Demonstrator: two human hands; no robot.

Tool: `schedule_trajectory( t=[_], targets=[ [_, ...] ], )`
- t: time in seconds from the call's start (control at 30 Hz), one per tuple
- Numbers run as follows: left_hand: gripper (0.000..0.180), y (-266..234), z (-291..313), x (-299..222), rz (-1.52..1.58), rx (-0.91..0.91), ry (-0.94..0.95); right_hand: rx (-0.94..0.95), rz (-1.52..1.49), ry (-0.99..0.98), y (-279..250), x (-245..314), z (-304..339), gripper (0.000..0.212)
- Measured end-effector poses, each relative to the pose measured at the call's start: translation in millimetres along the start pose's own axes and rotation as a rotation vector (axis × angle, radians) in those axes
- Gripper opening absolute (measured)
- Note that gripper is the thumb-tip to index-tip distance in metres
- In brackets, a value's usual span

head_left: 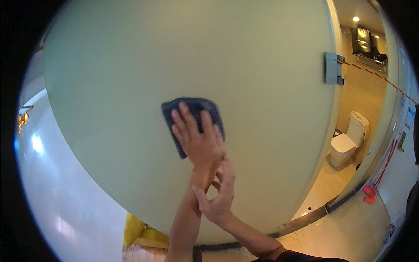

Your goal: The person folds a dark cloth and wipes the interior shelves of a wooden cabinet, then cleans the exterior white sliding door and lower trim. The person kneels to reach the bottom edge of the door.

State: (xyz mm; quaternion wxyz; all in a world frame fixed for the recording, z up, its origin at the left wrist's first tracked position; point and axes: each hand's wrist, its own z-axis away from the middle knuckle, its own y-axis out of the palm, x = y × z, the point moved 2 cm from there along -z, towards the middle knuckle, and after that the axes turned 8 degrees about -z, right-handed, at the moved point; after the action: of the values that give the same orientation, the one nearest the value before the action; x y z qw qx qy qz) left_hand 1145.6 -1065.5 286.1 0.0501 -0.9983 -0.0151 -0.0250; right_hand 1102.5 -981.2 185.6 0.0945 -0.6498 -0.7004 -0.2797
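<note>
A dark blue-grey folded cloth (pixel 176 106) lies flat against a large pale green frosted panel (pixel 131 78). Pressing it there is my left hand (pixel 198 137), its fingers spread over the cloth and slightly blurred. Just below, my right hand (pixel 220 198) is at my left wrist, thumb and fingers apart. Its thumb meets or overlaps the left forearm; whether the fingertips touch the wrist I cannot tell. Nothing shows in the right hand.
A grey-blue metal fitting (pixel 332 68) sits on the panel's right edge, with a twisted cord (pixel 371 72) running from it. Beyond the opening stands a white toilet (pixel 345 144). Yellow cushions (pixel 139 231) lie low at left. Pink objects (pixel 369 194) hang at right by red cords.
</note>
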Motion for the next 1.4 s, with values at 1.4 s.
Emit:
schedule_trajectory(
  t=[1.4],
  targets=[
    [0.042,54,-25,-344,0.278,0.040,0.357,-0.208,-0.685,0.288,-292,-32,-76,0.091]
  ],
)
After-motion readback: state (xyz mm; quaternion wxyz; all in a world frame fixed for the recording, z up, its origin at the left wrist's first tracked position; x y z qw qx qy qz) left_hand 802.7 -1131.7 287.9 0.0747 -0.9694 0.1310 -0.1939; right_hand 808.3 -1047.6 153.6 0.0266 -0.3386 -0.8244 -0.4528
